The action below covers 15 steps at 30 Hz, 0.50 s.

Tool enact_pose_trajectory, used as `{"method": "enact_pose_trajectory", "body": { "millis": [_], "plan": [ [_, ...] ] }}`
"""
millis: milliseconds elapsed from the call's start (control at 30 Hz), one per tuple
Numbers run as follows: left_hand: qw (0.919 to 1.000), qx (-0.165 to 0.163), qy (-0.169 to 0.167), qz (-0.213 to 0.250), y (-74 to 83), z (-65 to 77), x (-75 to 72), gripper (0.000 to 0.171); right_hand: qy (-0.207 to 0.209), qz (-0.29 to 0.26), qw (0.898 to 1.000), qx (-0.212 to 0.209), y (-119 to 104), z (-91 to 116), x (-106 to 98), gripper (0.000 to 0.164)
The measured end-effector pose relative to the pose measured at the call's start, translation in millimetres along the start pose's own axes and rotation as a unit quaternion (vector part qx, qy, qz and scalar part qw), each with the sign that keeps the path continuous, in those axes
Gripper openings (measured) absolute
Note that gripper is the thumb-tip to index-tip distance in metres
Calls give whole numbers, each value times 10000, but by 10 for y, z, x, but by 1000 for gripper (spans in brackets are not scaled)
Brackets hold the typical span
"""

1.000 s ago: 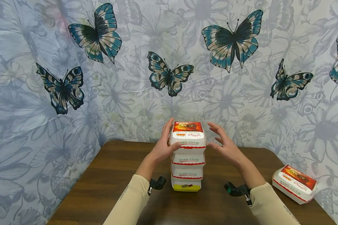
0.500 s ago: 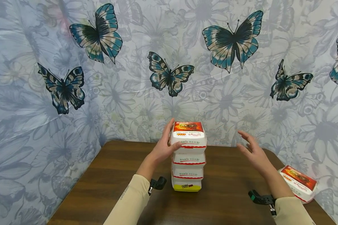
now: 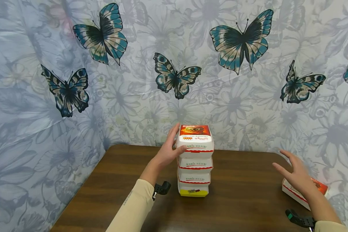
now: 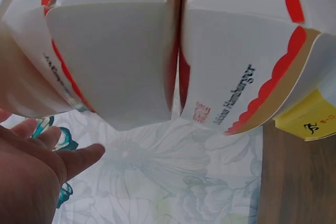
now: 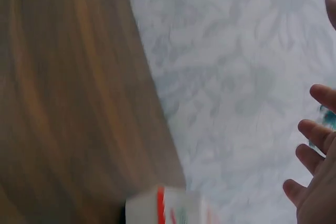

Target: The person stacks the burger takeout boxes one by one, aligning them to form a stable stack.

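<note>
A stack of several white hamburger boxes [image 3: 195,164] with red scalloped edges stands on the brown table. My left hand [image 3: 166,154] is at the left side of the top box [image 3: 196,149], thumb across its front corner and fingers extended along its side. From the left wrist, the hand [image 4: 42,166] has straight fingers beside the boxes [image 4: 110,61]; I cannot tell how firmly it touches. Over on the right, my right hand [image 3: 298,175] hovers with spread fingers above a single hamburger box [image 3: 294,192], hiding part of it. The right wrist view shows this hand [image 5: 320,166] holding nothing.
The wooden table [image 3: 104,193] runs back to a wall cloth [image 3: 237,106] printed with flowers and butterflies. The single box lies near the table's right edge. Yellow trim [image 3: 193,193] shows at the base of the stack.
My right hand has moved away from the right side of the stack, across to the single box at the right. My left hand has stayed by the top box.
</note>
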State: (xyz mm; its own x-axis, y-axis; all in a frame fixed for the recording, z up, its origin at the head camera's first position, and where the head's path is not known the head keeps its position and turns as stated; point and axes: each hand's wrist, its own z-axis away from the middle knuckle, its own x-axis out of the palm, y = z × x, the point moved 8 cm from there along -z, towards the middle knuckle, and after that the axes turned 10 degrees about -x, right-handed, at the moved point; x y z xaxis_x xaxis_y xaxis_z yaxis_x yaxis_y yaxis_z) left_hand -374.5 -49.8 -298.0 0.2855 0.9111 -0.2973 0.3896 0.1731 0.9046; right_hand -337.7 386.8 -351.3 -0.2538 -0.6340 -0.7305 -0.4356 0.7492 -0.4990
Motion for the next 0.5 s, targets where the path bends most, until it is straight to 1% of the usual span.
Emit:
{"method": "enact_pose_trajectory", "body": {
  "millis": [133,233,400,500],
  "plan": [
    [9999,44,-52,-81,3,-4,26,105,-25,482,9986,231,295,179,-67,75],
    [9999,56,-92,-79,-1,-7,36,103,21,870,9955,384,479,300,-121,77],
    [9999,96,-80,-96,-8,-8,33,105,162,1488,9873,522,679,460,-212,80],
    [9999,56,-60,-102,-16,-4,29,109,156,1716,9830,642,767,539,-233,83]
  ]
}}
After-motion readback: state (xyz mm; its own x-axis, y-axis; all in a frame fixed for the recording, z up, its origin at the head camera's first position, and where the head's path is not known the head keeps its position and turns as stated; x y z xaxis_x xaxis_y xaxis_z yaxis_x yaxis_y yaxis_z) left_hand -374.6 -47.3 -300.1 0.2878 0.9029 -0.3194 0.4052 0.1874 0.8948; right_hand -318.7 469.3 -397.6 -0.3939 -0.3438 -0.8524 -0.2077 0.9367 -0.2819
